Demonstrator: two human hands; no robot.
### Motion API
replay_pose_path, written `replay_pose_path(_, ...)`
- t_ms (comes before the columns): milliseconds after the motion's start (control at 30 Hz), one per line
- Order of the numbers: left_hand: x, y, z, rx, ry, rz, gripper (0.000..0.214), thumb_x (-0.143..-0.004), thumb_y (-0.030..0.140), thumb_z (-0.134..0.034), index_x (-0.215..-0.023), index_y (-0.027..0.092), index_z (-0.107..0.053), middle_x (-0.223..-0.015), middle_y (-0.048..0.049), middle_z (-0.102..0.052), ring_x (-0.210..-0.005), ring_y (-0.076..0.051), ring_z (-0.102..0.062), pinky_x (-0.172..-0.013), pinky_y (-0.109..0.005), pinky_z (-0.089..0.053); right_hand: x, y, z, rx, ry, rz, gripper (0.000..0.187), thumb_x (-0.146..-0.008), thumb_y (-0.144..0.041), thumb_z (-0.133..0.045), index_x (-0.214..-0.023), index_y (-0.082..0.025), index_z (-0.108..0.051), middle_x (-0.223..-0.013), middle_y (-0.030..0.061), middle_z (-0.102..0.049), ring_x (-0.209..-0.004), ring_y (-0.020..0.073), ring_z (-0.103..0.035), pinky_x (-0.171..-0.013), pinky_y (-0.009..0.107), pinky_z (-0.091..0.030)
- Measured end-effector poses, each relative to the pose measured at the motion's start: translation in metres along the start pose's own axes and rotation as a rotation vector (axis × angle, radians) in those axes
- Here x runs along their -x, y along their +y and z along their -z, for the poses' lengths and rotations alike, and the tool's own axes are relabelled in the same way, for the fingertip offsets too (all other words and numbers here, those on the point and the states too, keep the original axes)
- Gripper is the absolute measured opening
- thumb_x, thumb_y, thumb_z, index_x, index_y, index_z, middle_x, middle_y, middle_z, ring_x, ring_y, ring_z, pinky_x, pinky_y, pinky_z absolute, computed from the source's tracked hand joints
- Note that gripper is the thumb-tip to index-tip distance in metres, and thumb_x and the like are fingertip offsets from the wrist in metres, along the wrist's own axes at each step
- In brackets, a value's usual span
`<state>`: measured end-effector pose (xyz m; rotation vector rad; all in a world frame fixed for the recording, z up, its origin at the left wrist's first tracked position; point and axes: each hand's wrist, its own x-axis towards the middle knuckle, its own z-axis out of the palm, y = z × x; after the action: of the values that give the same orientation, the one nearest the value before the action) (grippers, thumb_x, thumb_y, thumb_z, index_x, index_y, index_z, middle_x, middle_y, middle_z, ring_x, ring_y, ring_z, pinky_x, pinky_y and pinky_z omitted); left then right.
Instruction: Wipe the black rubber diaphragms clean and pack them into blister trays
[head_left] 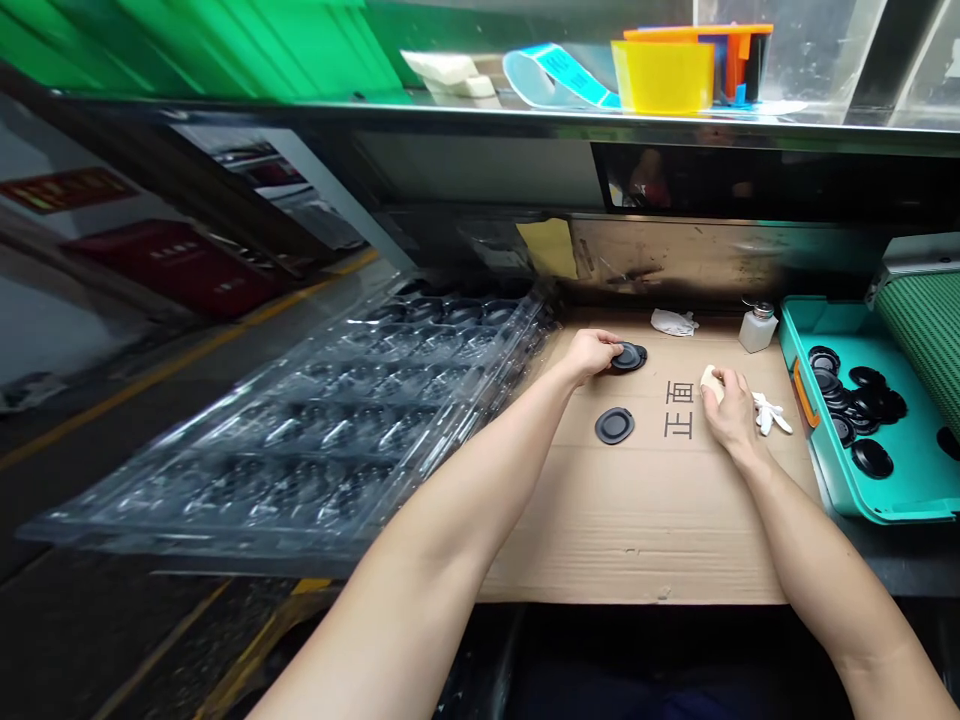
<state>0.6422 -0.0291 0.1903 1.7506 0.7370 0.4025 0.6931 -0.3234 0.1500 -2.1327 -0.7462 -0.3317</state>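
We are leaning over a flattened cardboard sheet [645, 530], both arms reaching onto its far half. Our left hand [596, 355] is curling partly closed over a black disc [628, 357] lying on the sheet, its fingers pressing on the disc's left side. Our right hand [729, 405] is clenching a cream-coloured pad [711, 383] between thumb and fingers, the pad's end showing past them at the sheet's surface; we cannot tell whether it is touching the cardboard. A second black disc [615, 425] is lying flat on the sheet just nearer to us than the left hand, touching neither hand. Printed characters [679, 410] are sitting on the sheet between the two hands. A white glove [769, 412] is lying on the sheet just right of the right hand. Along the sheet's far edge, a crumpled white cloth [673, 322] and a small translucent bottle with a metal top [757, 330] are resting. Past the sheet's right edge, a teal tray [795, 345] is holding a heap of black discs [855, 405], and past its left edge, stacked clear blister trays [375, 420] are leaning.
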Motion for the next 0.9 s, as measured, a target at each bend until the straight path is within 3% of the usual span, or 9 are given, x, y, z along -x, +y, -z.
replay_pose_path(300,-0.012,-0.011,-0.003,0.022,-0.034,-0.072,0.033,-0.064,0.026,-0.091,-0.092,0.014,-0.078,-0.084,-0.0101,-0.076,-0.074,-0.02,-0.07,-0.073,-0.032,-0.057,-0.001,0.001,0.0,-0.001,0.025,-0.002,0.032,-0.092,-0.035,-0.056,-0.119,-0.02,-0.062,-0.118,0.0142,-0.069,-0.113,0.0319,-0.064,-0.101,0.05,-0.051)
replay_pose_path(533,-0.012,-0.013,-0.001,0.019,-0.066,-0.077,0.034,-0.07,0.032,-0.089,-0.095,0.012,-0.078,-0.093,-0.0139,-0.077,-0.082,-0.024,-0.072,-0.084,-0.038,-0.058,-0.002,-0.005,0.004,0.006,0.039,-0.008,0.033,-0.09,-0.039,-0.056,-0.116,-0.02,-0.063,-0.116,0.0139,-0.07,-0.11,0.0319,-0.064,-0.098,0.049,-0.052)
replay_pose_path(633,-0.005,-0.01,0.008,0.014,-0.139,-0.1,0.058,-0.07,0.04,-0.09,-0.117,0.01,-0.075,-0.118,-0.0192,-0.074,-0.103,-0.029,-0.071,-0.095,-0.042,-0.056,-0.002,-0.007,0.006,0.021,0.044,-0.019,0.033,-0.089,-0.041,-0.057,-0.114,-0.02,-0.063,-0.114,0.0131,-0.071,-0.109,0.0313,-0.065,-0.097,0.048,-0.052)
replay_pose_path(733,0.006,-0.011,0.017,0.028,-0.283,-0.15,0.102,-0.061,0.04,-0.096,-0.15,0.012,-0.053,-0.147,-0.0223,-0.058,-0.125,-0.033,-0.064,-0.104,-0.043,-0.053,-0.003,-0.01,0.008,0.031,0.049,-0.028,0.034,-0.089,-0.043,-0.058,-0.113,-0.02,-0.064,-0.113,0.0131,-0.071,-0.106,0.0305,-0.066,-0.096,0.046,-0.053)
replay_pose_path(800,0.012,-0.013,0.019,0.02,-0.344,-0.203,0.121,-0.056,0.034,-0.098,-0.16,0.014,-0.04,-0.153,-0.0213,-0.053,-0.13,-0.032,-0.061,-0.11,-0.043,-0.049,-0.003,-0.012,0.009,0.034,0.051,-0.039,0.035,-0.088,-0.044,-0.058,-0.113,-0.02,-0.064,-0.112,0.013,-0.072,-0.105,0.03,-0.066,-0.095,0.046,-0.053)
replay_pose_path(900,0.015,-0.018,0.015,-0.007,-0.337,-0.287,0.122,-0.054,0.029,-0.097,-0.161,0.017,-0.039,-0.148,-0.0175,-0.059,-0.13,-0.032,-0.062,-0.116,-0.043,-0.044,-0.003,-0.015,0.011,0.035,0.052,-0.064,0.037,-0.088,-0.046,-0.059,-0.113,-0.02,-0.065,-0.112,0.0129,-0.072,-0.105,0.0298,-0.066,-0.097,0.046,-0.052)
